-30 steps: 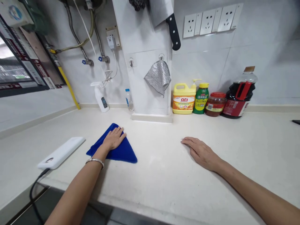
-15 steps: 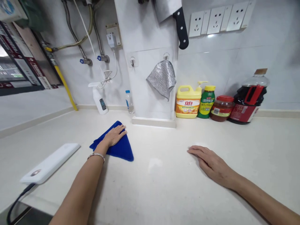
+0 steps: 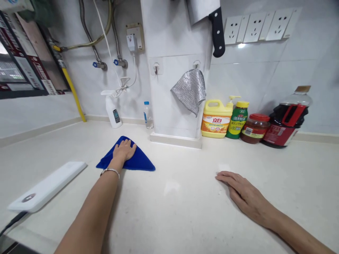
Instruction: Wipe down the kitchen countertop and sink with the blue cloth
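Observation:
On the pale countertop, my left hand (image 3: pixel 125 150) lies palm down on top of a folded blue cloth (image 3: pixel 140 160), pressing it against the surface. Its fingers are spread over the cloth's upper part, and the thumb points off to the right. A silver bangle (image 3: pixel 110 171) circles the left wrist. My right hand (image 3: pixel 245 194) rests on the bare counter to the right, fingers stretched out and pointing left, holding nothing. The underside of the cloth is hidden.
A white power bank (image 3: pixel 50 185) with a cable lies at left. Along the wall stand a spray bottle (image 3: pixel 112 111), small water bottle (image 3: pixel 148 116), yellow detergent jug (image 3: pixel 215 121), green bottle (image 3: pixel 237 121), red-lidded jar (image 3: pixel 254 128) and large dark bottle (image 3: pixel 284 121). A cleaver (image 3: pixel 218 33) hangs above.
My left hand has shifted slightly left and turned, and the blue cloth has turned with it. My right hand stays on the counter. The camera view has moved a little.

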A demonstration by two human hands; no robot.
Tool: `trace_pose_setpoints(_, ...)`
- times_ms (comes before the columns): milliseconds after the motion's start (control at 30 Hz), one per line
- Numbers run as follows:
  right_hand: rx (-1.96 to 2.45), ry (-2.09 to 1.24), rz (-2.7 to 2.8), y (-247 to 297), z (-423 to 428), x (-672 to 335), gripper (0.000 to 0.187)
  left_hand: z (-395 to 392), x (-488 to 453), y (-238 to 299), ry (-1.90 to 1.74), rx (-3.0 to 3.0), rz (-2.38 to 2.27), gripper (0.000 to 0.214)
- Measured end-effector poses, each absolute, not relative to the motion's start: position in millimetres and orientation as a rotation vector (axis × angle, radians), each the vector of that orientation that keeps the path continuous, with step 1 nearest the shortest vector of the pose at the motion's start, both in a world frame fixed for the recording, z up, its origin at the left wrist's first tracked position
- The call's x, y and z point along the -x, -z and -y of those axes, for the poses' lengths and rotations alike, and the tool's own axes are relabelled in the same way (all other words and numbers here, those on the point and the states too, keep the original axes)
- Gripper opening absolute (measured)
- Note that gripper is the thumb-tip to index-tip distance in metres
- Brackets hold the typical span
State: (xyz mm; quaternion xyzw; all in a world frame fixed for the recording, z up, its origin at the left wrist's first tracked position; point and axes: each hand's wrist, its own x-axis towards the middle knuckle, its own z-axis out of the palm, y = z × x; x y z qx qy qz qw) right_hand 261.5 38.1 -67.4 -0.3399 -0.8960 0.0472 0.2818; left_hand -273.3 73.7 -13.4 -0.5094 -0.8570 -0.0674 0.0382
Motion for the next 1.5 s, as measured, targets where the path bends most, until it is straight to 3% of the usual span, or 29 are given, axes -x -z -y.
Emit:
trace_pose_setpoints(500, 0.924, -0.141, 2.415, 70, -42, -262, 0.045, -59, 226, 10, 0.126, 2.148, 2.287, 0.067)
trace_pose_setpoints(733, 0.868, -0.286, 2.404, 68, -45, -265, 0.040, -26, 179, 14, 0.236, 1.975, 2.223, 0.059)
trace_pose_setpoints(900, 0.871, -0.344, 2.412, 70, -47, -267, 0.040, -16, 174, 25, 0.228, 1.853, 2.441, 0.074)
trace_pose_setpoints(1500, 1.007, -0.326, 2.394, 67, -42, -267, 0.038, -94, 234, 8, 0.137, 1.978, 2.523, 0.068)
